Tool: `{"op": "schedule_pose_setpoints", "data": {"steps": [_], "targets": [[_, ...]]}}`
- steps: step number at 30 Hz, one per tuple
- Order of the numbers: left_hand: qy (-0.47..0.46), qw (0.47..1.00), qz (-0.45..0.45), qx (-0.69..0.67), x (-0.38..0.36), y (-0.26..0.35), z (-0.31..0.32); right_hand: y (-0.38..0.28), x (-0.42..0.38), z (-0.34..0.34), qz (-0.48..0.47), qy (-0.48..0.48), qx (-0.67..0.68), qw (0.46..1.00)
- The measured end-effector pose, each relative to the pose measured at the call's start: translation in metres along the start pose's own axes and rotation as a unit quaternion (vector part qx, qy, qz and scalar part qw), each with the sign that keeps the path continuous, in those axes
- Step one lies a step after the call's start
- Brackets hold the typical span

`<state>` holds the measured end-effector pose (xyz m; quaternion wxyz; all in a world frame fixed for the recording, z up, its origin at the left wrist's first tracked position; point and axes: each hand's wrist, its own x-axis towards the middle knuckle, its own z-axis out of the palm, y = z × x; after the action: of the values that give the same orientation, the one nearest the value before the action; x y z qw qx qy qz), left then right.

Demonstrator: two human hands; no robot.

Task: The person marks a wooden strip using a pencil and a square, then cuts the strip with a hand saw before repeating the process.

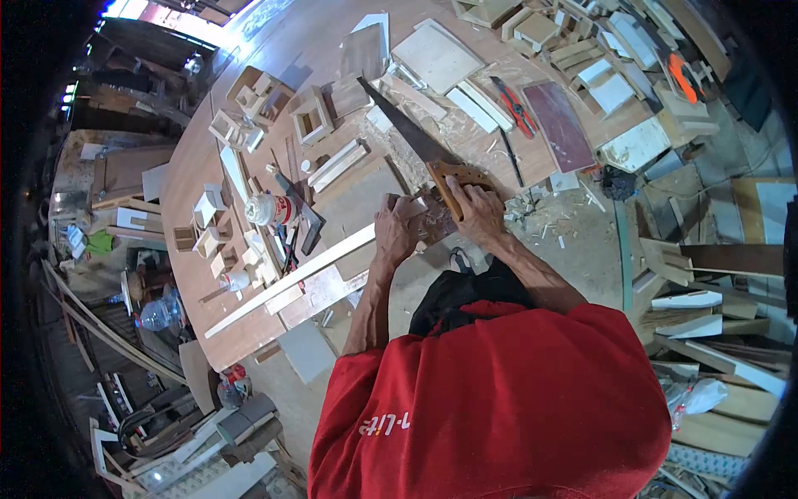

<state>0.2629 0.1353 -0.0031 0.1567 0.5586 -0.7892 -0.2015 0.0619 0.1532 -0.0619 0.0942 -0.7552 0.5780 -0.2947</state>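
Observation:
My right hand (480, 209) grips the brown wooden handle of a hand saw (409, 131), whose dark blade runs up and to the left over the workbench (199, 150). My left hand (396, 228) presses down on the near end of a long pale wooden strip (291, 279) that lies diagonally across the bench. The saw's handle sits just beside the strip's end, between my two hands. Where the blade meets the strip is hidden by my hands.
Small open wooden box frames (312, 115), offcuts and flat boards (436, 54) crowd the bench. A glue bottle (270, 209) stands left of the strip. Red-handled pliers (514, 106) lie near a dark red board (559, 125). Scrap wood is stacked at right; sawdust covers the floor.

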Motion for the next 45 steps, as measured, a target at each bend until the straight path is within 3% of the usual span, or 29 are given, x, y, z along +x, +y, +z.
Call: {"op": "schedule_pose_setpoints", "data": {"steps": [2,7,11,13,14,16,17,20,22,23,25,30,34,38,40,41,43,45], "targets": [[0.011,1.000,-0.002,0.013,-0.002,-0.001,0.006,-0.003,-0.001,-0.007,0.008,-0.057,0.025,0.998],[0.134,0.989,0.019,0.054,-0.004,0.005,0.010,-0.010,0.003,-0.021,-0.001,-0.079,0.018,0.997],[0.156,0.985,0.013,0.067,-0.004,0.002,0.012,-0.004,0.011,-0.046,0.034,-0.077,0.097,0.992],[0.139,0.987,0.031,0.071,-0.006,0.001,0.010,0.020,0.019,-0.067,0.034,0.094,0.007,0.995],[0.142,0.987,0.033,0.065,-0.006,-0.002,0.008,0.029,0.020,-0.087,0.147,0.070,0.013,0.987],[0.108,0.990,0.051,0.078,-0.005,-0.005,0.006,0.088,0.019,-0.091,0.134,0.154,-0.149,0.968],[0.065,0.993,0.033,0.097,-0.003,-0.008,0.007,0.102,0.019,-0.096,0.134,0.160,-0.161,0.965],[0.044,0.995,0.024,0.081,-0.001,-0.010,0.009,0.120,0.023,-0.111,0.222,0.160,-0.178,0.945],[0.039,0.996,0.031,0.073,0.001,-0.009,0.009,0.116,0.030,-0.115,0.313,0.030,-0.174,0.933],[0.050,0.996,0.035,0.067,0.003,-0.009,0.010,0.119,0.033,-0.114,0.312,0.033,-0.176,0.933],[0.060,0.996,0.037,0.062,0.003,-0.007,0.007,0.125,0.036,-0.106,0.363,-0.069,-0.177,0.912],[-0.013,0.999,0.021,0.045,0.005,0.000,-0.009,0.148,0.040,-0.103,0.378,-0.047,-0.169,0.909],[0.029,0.996,0.060,0.055,0.004,-0.011,-0.005,0.158,0.047,-0.113,0.383,-0.050,-0.168,0.907],[-0.035,0.999,0.037,0.015,0.008,0.007,-0.029,0.155,0.049,-0.117,0.387,-0.076,-0.191,0.899],[-0.027,0.999,0.041,0.000,0.010,0.002,-0.028,0.142,0.039,-0.113,0.345,0.007,-0.233,0.909],[-0.023,0.999,0.045,-0.016,0.009,-0.001,-0.026,0.130,0.030,-0.115,0.341,0.004,-0.232,0.911],[0.012,0.997,0.065,-0.026,0.011,0.003,-0.030,0.078,0.018,-0.135,0.274,0.098,-0.115,0.950],[0.044,0.994,0.088,-0.036,0.012,0.002,-0.027,0.047,0.007,-0.141,0.275,0.071,0.117,0.952]]}}
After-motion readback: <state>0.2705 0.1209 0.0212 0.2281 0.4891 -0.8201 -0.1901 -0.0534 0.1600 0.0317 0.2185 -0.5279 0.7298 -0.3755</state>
